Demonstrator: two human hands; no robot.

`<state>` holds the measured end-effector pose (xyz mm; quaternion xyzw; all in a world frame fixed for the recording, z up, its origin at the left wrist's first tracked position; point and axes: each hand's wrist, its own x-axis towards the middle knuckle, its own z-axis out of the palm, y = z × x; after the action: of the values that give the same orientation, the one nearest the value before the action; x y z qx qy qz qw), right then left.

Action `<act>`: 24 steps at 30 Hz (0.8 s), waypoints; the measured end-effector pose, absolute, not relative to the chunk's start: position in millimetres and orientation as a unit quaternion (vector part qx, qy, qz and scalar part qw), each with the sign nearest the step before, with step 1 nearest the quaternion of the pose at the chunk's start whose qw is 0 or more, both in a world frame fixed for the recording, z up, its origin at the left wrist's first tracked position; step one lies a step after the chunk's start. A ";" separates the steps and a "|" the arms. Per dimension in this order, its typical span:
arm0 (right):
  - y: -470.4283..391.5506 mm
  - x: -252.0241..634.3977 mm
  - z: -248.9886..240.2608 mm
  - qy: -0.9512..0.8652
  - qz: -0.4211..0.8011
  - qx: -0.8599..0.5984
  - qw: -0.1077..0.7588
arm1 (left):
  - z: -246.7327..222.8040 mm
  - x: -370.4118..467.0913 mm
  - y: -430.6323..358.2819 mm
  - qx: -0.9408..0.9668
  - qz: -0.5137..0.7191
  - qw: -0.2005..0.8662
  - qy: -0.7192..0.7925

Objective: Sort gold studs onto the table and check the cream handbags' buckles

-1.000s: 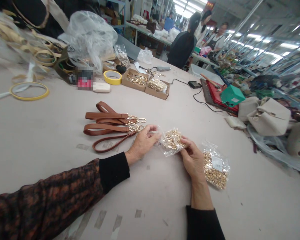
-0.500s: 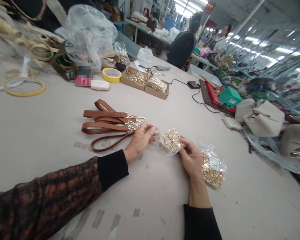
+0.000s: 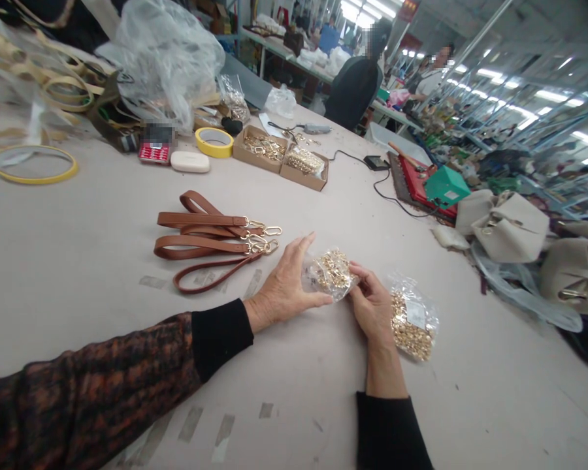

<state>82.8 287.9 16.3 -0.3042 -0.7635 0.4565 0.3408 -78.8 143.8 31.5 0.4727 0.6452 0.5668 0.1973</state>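
Pinched in my right hand (image 3: 372,307), a small clear bag of gold hardware (image 3: 329,271) sits just above the table (image 3: 78,274), between my two hands. My left hand (image 3: 287,287) has let go: a moment ago its fingertips gripped the bag's left edge, and now the fingers are spread flat beside it, thumb under the bag. So the bag hangs from one hand only. A second bag of gold pieces (image 3: 411,320) lies at my right wrist; the brown leather straps (image 3: 206,238) lie beyond my left hand, unmoved.
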 end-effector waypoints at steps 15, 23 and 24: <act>283.1 82.1 22.3 -0.785 0.427 -0.331 0.304 | 20.0 -82.0 155.2 0.345 0.624 0.236 0.661; 283.2 87.4 36.4 -0.644 0.620 -0.364 0.260 | 22.9 -85.1 156.4 0.296 0.669 0.303 0.611; 282.0 86.3 38.8 -0.651 0.607 -0.378 0.256 | 23.4 -85.2 156.4 0.288 0.675 0.318 0.600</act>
<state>86.3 282.0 38.8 -0.3781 -0.6508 0.6067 0.2559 -85.2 156.4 23.4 0.2884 0.5996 0.6754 0.3182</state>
